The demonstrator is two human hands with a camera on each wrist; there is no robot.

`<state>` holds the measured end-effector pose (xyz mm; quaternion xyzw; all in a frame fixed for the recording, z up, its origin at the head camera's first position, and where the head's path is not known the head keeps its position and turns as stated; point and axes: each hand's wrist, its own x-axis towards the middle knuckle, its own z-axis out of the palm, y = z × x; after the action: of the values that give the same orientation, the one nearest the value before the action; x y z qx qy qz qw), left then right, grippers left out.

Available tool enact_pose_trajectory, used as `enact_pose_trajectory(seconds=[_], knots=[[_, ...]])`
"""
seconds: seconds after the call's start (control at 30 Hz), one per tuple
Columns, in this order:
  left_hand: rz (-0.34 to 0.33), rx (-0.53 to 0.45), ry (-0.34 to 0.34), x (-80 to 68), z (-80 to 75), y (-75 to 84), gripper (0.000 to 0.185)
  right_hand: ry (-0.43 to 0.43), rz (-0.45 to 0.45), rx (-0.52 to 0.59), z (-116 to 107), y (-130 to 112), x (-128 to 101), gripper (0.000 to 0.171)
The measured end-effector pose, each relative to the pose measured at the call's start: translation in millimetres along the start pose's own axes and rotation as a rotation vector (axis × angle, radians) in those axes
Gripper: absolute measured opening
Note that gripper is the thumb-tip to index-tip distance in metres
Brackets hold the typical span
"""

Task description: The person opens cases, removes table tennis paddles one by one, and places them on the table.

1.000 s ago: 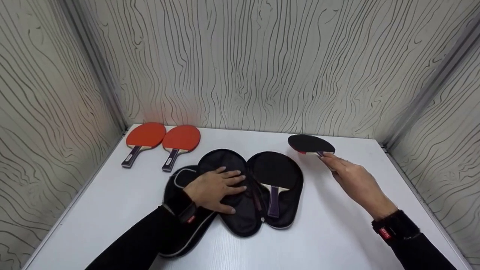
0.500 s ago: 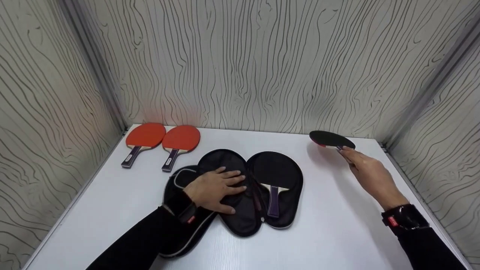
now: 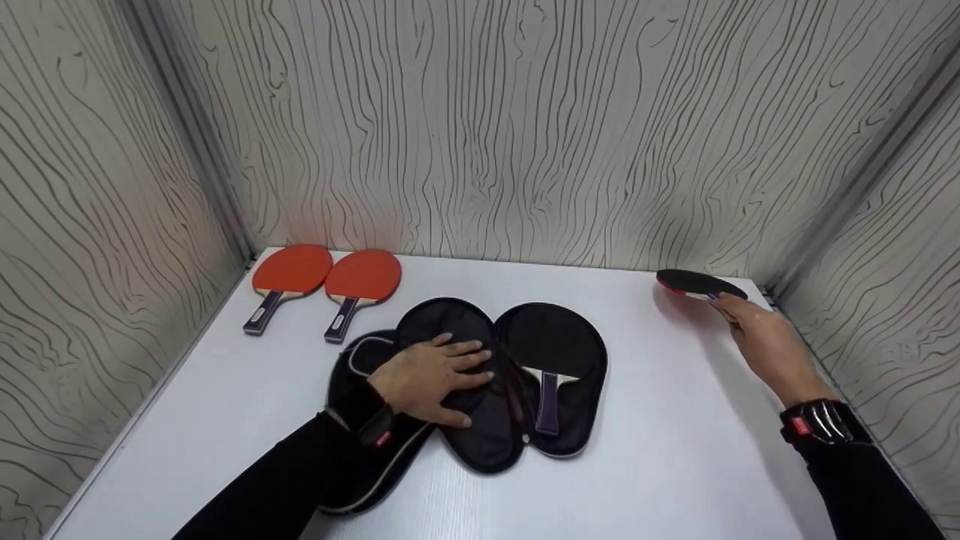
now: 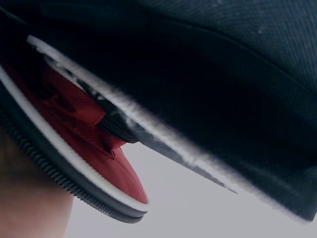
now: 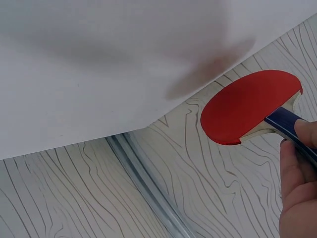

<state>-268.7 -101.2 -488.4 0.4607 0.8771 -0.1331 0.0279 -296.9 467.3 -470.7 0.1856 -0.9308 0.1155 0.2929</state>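
Right hand (image 3: pixel 765 345) grips paddle (image 3: pixel 694 283) | left hand (image 3: pixel 427 375) flat on case (image 3: pixel 480 420) | wristband labels probably illegible

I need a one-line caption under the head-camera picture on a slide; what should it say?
Left hand rests flat on an open paddle case holding one paddle; right hand holds another paddle near the table's far right corner.

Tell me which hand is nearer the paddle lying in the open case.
Left. The left hand rests flat on the case, on the half beside the paddle. The right hand is off at the table's far right corner, holding another paddle.
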Motion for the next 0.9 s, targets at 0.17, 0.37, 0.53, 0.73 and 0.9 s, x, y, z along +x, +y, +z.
enact_pose_trajectory(seconds=[0.17,0.37,0.53,0.73,0.9], knots=[[-0.003,0.015,0.001,0.0,-0.6,0.4,0.083,-0.071,0.077,0.009,-4,12,-5,0.043],[-0.005,0.011,0.007,-0.6,-0.9,1.0,0.083,-0.117,0.156,0.017,-6,26,-9,0.043],[-0.005,0.008,0.005,-0.4,-0.6,0.6,0.083,-0.095,0.138,0.000,-6,32,-10,0.044],[-0.010,0.005,-0.005,0.5,-0.6,0.7,0.084,-0.152,0.151,-0.007,-5,35,-9,0.044],[-0.009,0.020,-0.002,0.0,0.2,1.7,0.083,-0.207,0.147,-0.001,-4,38,-10,0.048]])
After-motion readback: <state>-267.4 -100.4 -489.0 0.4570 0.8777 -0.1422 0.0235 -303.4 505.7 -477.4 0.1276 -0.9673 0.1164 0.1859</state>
